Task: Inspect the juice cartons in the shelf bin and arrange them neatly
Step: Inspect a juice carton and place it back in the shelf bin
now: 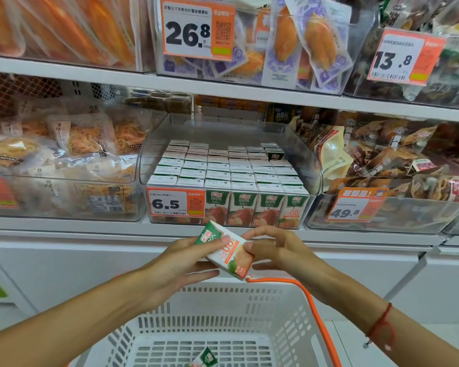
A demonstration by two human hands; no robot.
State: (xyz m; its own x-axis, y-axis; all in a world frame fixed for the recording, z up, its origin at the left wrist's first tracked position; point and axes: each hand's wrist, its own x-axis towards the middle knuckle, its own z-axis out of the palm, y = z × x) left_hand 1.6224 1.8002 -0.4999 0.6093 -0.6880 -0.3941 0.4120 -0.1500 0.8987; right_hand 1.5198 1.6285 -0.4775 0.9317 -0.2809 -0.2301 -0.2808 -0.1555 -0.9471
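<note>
Both hands on one juice carton [227, 250], frame centre, just below the shelf edge. Left hand [186, 260]: thumb on the printed face, fingers curled underneath, gripping. Right hand [270, 250]: fingertips pinching the carton's right end. Long axis tilted, green top toward upper left. Shelf bin [313, 165] sits directly above, rows tidy, gap at back right. Judgement: right hand nearer that gap. Second carton [206, 358] lies in the white basket [289, 308] below.

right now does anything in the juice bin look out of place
Yes. In the bin, one carton at the back right shows its green face while the others show white tops. Another carton lies in the basket.
</note>
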